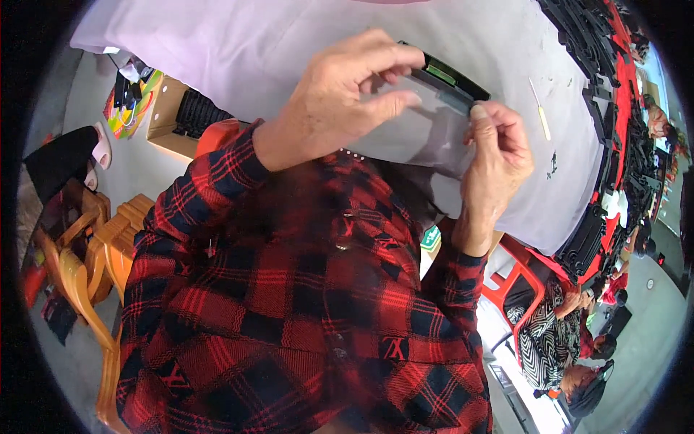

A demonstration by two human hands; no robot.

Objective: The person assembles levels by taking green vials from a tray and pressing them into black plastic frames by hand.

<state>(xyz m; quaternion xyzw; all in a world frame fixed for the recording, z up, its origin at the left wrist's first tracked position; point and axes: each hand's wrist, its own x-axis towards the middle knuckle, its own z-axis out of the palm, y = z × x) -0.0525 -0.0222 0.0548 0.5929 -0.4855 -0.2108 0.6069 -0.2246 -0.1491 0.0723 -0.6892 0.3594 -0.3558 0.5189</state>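
Note:
A long, narrow black plastic part with a green strip along its inside is held slanted above the cloth-covered table. The thumb and fingers of my right hand pinch its right end. At its left end is my left hand, index fingertip against or just over the part. The left thumb is stretched out, well apart from that finger, and the other left fingers are partly curled and blurred. Below the part's near side a greyish, see-through edge shows, too blurred to name. To the right lies a thin tool with a pale yellow handle.
Small dark bits lie on the pale tablecloth. Many black plastic parts are piled along the right edge on red cloth. A cardboard box of black pieces stands left, near wooden chairs. People sit at the right, one by a red chair.

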